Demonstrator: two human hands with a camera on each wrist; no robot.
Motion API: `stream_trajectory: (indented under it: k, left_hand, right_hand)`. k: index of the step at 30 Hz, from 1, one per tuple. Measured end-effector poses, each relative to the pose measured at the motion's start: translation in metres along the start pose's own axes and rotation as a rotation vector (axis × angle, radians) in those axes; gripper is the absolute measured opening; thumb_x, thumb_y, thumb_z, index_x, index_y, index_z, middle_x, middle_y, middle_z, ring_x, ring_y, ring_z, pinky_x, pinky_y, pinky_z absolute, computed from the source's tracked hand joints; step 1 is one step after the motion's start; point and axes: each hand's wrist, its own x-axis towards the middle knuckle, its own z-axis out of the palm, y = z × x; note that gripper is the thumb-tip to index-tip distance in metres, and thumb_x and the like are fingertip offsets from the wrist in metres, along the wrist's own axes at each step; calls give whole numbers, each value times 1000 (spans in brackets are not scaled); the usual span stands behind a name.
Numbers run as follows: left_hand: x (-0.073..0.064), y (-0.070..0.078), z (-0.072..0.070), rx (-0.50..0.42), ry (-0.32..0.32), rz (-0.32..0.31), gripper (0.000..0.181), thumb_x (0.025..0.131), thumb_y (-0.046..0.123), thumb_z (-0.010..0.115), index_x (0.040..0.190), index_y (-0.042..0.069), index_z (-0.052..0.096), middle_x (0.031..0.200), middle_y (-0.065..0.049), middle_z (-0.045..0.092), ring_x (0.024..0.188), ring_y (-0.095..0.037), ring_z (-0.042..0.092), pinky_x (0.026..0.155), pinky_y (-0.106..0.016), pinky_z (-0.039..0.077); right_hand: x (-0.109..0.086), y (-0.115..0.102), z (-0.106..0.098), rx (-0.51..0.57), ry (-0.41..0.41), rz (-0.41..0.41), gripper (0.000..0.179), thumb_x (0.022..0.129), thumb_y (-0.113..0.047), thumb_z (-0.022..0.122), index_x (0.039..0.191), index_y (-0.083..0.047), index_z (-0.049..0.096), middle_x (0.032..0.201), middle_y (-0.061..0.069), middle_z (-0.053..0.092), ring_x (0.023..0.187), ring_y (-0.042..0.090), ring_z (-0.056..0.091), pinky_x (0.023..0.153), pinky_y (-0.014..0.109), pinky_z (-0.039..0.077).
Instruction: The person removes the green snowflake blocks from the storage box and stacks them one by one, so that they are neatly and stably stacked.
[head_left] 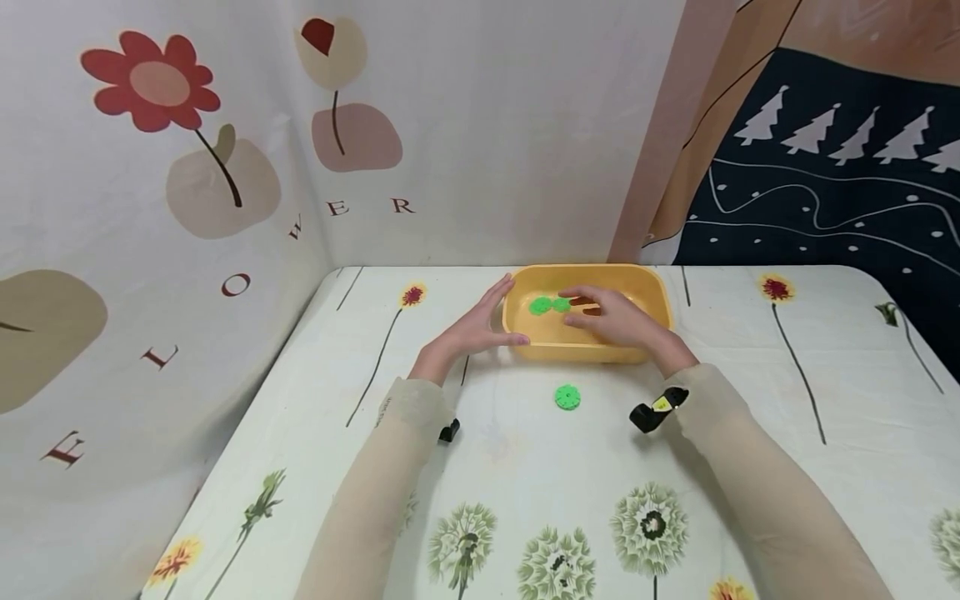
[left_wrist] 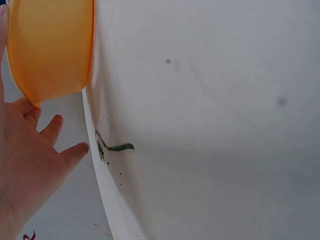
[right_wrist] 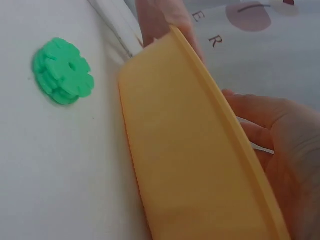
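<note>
Background: pale cloth backdrop (head_left: pixel 480 100) with printed flowers and letters, dark panel (head_left: pixel 840 192) with white trees at right. We've got a white floral tablecloth (head_left: pixel 502 467) on the work surface.

Yellow bin (head_left: pixel 585 353) sits upright at the far edge, long side toward us. Inside, left half: two green discs, left disc (head_left: pixel 540 306) and right disc (head_left: pixel 562 305), side by side; we can't tell if they touch.

Third green disc (head_left: pixel 567 397) lies on the cloth, just in front of the bin. Right wrist view gives us notched edges, a centre hole and a layered side.

Left hand (head_left: pixel 477 327) spans the bin's left end, thumb at the near rim, digits spread and fairly straight against the outside. Not clenched.

Right hand (head_left: pixel 618 318) reaches over the near rim into the bin, thumb and fingers apart, tips right by the right disc. We see no grip on it; contact, can't tell.

Both sleeves beige; black device (head_left: pixel 649 415) at the right wrist.
</note>
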Motion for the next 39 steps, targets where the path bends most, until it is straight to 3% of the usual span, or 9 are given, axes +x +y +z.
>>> stream_trajectory:
  k: [7,11,25,32,39]
  left_hand:
    - [1,-2,1,-1,2,7,108,81,48,79,161,34,7,168,18,-2,158,-20,6,124,-58,18]
    - [1,-1,0,3,-1,17,109,81,50,79,161,32,7,168,18,-2,158,-20,6,124,-57,18]
    - [2,-3,0,1,-1,29,108,82,48,79,161,33,6,168,19,-4,158,-20,5,125,-56,17]
    - [3,-3,1,-4,-3,29,108,82,47,79,161,34,6,168,19,-4,158,-20,5,125,-57,18]
    - [2,-2,0,-10,0,12,108,82,45,79,161,34,6,168,18,-3,158,-21,5,125,-57,17]
  right_hand:
    - [14,10,-3,181,5,30,53,103,-28,54,149,-4,42,154,18,43,142,36,40,120,54,31]
    - [20,13,-6,218,0,32,53,104,-27,52,149,-1,41,153,20,44,143,36,40,120,52,32]
    - [36,19,-3,92,-52,88,56,104,-25,50,149,6,37,154,27,39,146,41,34,123,53,26]
    - [37,20,-2,87,-52,69,53,100,-14,57,146,9,41,150,28,44,141,41,41,121,51,31]
    - [40,20,-2,74,-22,114,49,96,-11,63,141,4,50,142,24,52,127,37,48,116,48,38]
